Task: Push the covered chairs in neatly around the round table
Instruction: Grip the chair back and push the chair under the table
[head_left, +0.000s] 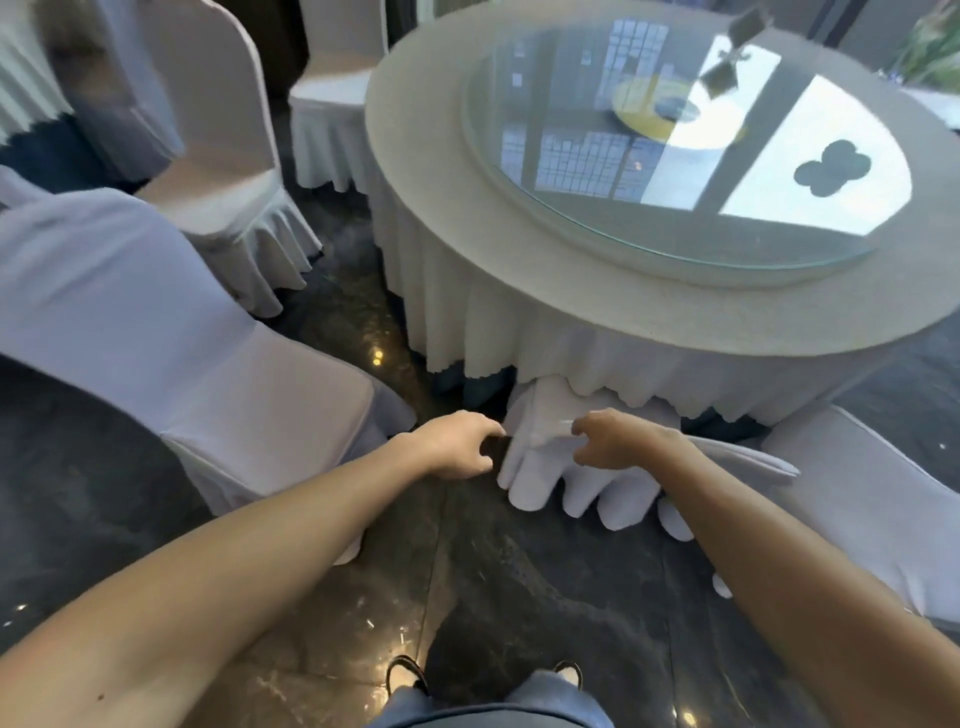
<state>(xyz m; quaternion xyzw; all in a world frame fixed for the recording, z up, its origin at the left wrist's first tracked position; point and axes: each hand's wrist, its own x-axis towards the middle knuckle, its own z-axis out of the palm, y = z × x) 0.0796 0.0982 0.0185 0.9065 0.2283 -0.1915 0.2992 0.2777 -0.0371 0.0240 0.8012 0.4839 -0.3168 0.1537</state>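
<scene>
Far to the left of the fingers stands a big covered chair (156, 332). It is turned sideways and sits well away from the round table (649, 291). Behind it is a second chair (218, 156), also apart from the table and at a slant. A third chair (332, 104) is at the back, close to the table's cloth edge.

Next comes the left hand (457, 441). Its fingers are loosely curled and a little apart. They hold nothing. The fingertips are just beside the left side of the middle chair (566, 457), but I cannot tell if they touch it.

The middle chair is right in front of the fingers. Its top is tucked under the hanging tablecloth (519, 332), so it looks pushed in already.

The right hand (618, 439) is over that chair's cover. Its fingers are bent and spread, with the thumb below. It may be pinching the cloth, but the blur hides it, so I cannot tell.

To the right of the fingers is one more chair (872, 499), near the table yet not tucked under.

So I think one chair is done or nearly done. The chairs on the left and the one on the right are left to push in.
</scene>
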